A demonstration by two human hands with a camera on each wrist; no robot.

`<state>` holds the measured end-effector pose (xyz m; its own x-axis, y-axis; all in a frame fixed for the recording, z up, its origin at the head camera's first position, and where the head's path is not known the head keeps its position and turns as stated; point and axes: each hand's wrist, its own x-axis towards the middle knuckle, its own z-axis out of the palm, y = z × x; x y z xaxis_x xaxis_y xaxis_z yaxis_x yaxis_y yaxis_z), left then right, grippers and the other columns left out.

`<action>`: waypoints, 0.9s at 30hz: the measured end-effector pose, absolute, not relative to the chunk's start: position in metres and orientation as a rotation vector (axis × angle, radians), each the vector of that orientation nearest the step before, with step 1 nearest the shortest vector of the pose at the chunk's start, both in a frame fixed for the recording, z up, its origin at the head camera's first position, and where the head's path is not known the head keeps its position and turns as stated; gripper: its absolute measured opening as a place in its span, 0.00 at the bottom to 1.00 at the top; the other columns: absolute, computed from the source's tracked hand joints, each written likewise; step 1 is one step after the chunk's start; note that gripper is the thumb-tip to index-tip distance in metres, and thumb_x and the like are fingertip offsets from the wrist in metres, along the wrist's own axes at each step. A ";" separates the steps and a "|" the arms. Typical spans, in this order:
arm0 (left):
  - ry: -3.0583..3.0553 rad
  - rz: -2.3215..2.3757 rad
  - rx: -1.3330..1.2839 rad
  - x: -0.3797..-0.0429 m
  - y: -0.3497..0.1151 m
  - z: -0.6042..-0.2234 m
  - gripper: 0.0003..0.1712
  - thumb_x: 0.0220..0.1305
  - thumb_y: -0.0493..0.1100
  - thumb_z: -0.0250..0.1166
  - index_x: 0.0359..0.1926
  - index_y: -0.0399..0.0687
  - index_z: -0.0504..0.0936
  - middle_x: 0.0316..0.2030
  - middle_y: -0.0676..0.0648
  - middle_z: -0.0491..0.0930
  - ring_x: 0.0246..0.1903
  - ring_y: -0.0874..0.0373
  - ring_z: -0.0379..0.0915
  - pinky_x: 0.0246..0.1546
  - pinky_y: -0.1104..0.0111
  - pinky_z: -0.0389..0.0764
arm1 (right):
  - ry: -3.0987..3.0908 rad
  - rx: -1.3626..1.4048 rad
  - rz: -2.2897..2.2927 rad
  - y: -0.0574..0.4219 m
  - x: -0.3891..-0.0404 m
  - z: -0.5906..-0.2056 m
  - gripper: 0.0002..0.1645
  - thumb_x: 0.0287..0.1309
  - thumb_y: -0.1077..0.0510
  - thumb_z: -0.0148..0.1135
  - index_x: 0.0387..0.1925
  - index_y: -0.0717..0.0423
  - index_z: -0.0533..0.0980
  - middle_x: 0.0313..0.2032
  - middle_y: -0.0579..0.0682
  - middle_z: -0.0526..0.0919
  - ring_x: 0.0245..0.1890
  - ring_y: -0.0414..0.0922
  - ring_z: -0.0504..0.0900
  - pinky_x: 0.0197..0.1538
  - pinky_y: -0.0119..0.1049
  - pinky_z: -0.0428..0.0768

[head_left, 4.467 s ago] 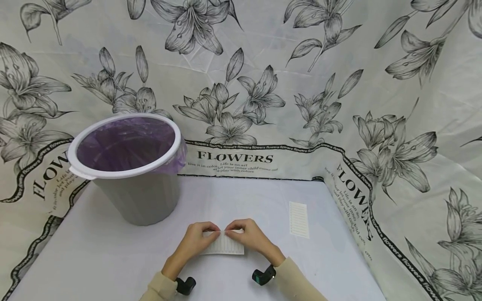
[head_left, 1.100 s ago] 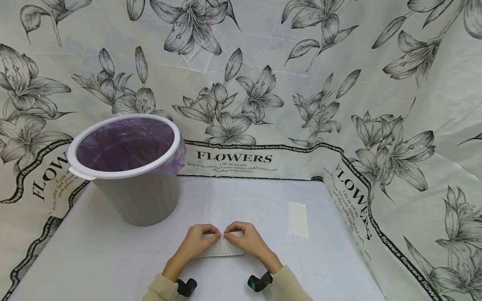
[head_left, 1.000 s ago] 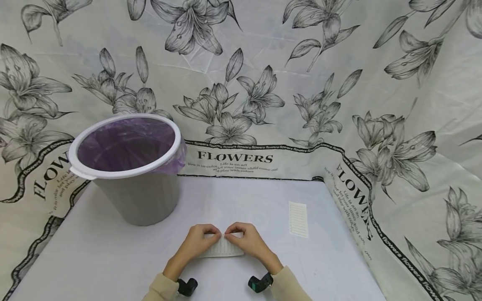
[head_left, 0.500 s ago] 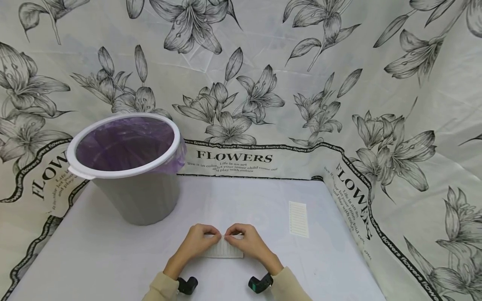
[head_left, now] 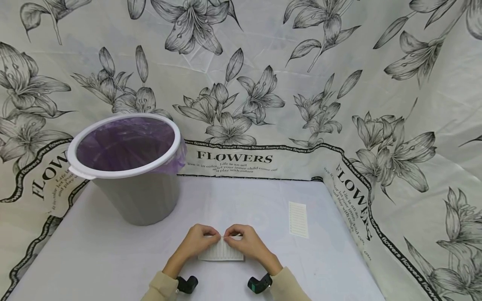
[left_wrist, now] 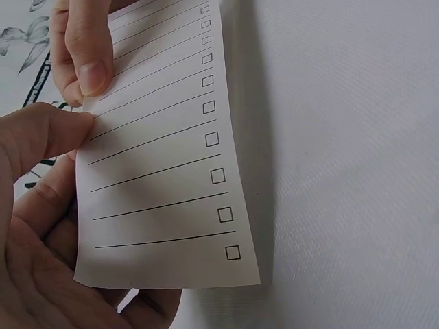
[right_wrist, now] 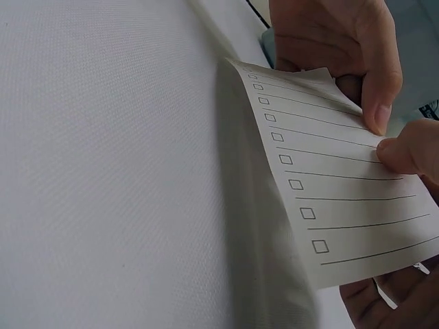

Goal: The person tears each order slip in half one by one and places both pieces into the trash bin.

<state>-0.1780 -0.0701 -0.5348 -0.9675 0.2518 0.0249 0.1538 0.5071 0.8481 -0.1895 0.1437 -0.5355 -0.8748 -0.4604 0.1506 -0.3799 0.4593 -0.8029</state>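
A white checklist sheet [head_left: 222,252], ruled with lines and small square boxes, is held just in front of me over the table. My left hand [head_left: 196,240] pinches its far long edge between thumb and fingers. Close beside it, near the middle of the same edge, my right hand [head_left: 246,240] pinches too. In the left wrist view the sheet [left_wrist: 158,185] bends slightly and looks whole, with the fingers behind it partly hidden. The right wrist view shows the two thumbs nearly touching on the sheet [right_wrist: 329,164], whose row of boxes faces me.
A second ruled slip [head_left: 298,219] lies flat on the white-covered table [head_left: 241,200] at the right. At the back left stands a grey waste bin [head_left: 139,200] with a white rim and a purple liner [head_left: 128,142]. Flower-printed cloth [head_left: 260,104] hangs around the table's sides and back.
Both hands and the sheet have shifted slightly toward me over the last few seconds. The pinch at the sheet's far edge stays the same; the bin and second slip have not moved.
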 end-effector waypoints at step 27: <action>2.497 1.504 0.341 -0.179 -0.073 -0.532 0.10 0.66 0.44 0.69 0.35 0.42 0.91 0.32 0.51 0.88 0.32 0.62 0.75 0.34 0.72 0.75 | 2.571 -0.743 -1.397 0.144 -0.187 -0.534 0.03 0.66 0.55 0.67 0.37 0.49 0.85 0.37 0.40 0.89 0.43 0.35 0.84 0.47 0.37 0.81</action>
